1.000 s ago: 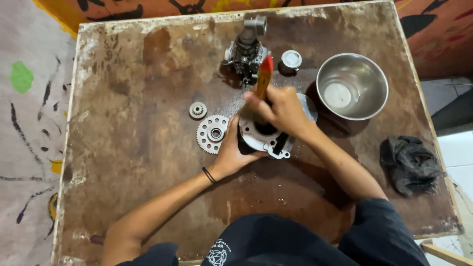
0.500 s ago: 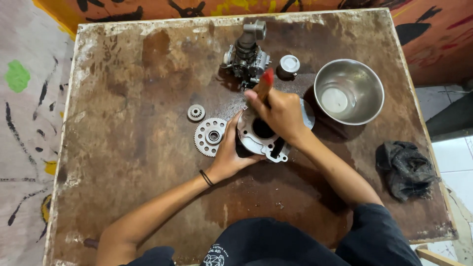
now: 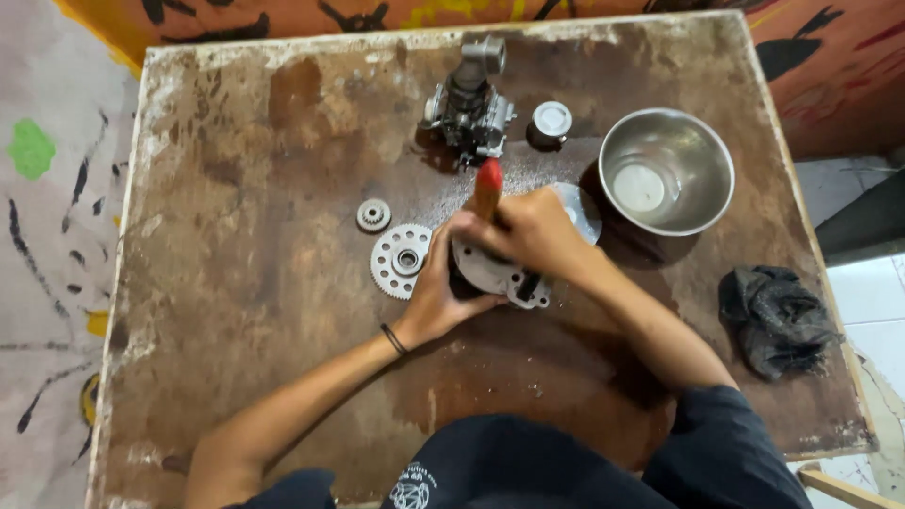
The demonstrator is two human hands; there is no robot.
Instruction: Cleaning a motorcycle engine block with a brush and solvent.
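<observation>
The right hand point(image 3: 528, 236) was closed around a tool with a red and orange handle point(image 3: 487, 188), whose working end was hidden under the fingers, just above the middle of the frame. The left hand point(image 3: 443, 287) was cupped against the left side of a round grey metal housing point(image 3: 500, 273), bracing it on the stained brown table point(image 3: 236, 358). A thin dark band point(image 3: 393, 339) was worn at that wrist.

Just left of the housing a large toothed wheel point(image 3: 401, 261) lay flat, with a smaller gear point(image 3: 373, 215) beyond it. An engine part point(image 3: 468, 108) stood toward the top centre, a small round cap point(image 3: 551, 120) beside it, and a steel bowl point(image 3: 666, 170) at the upper right. A dark rag point(image 3: 775, 319) lay near the right edge.

A slip was judged possible: the tool was gripped high and pressed down steeply, so the tip could skid off and strike the bracing fingers, or the housing could be pushed against the toothed wheel lying so close.

Compared with the view half a second before, the handle was seen slightly more upright, and the two hands were found in much the same place on the housing.
</observation>
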